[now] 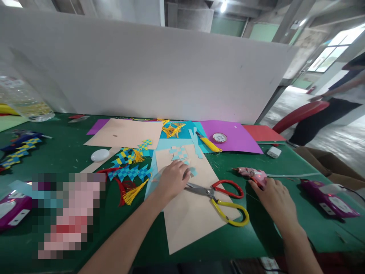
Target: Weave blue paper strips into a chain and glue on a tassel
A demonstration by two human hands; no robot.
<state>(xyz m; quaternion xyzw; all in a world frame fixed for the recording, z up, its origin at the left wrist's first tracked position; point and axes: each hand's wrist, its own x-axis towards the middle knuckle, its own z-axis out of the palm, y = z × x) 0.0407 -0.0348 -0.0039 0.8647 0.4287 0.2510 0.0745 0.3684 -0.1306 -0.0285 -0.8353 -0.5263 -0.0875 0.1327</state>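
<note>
My left hand [174, 178] rests over a pale blue and beige woven paper piece [178, 152], fingers curled together on its near end and hiding part of it. Pale blue strip ends show beside the thumb. To the right, my right hand [276, 196] is closed around a pink hot glue gun [252, 173], its nozzle turned left. Between the hands lie open scissors [211, 192] with one red and one yellow handle, on a beige paper sheet [185, 224]. Blue and yellow woven paper pieces [131, 173] with tassels lie left of my left hand.
Beyond the hands are a yellow utility knife [209, 144], a small round tin [219, 137], purple paper [239, 140] and yellow tassels [173, 129]. A purple power strip [330, 198] is at right. A white board [159, 72] stands behind; a person [327, 102] is beyond it.
</note>
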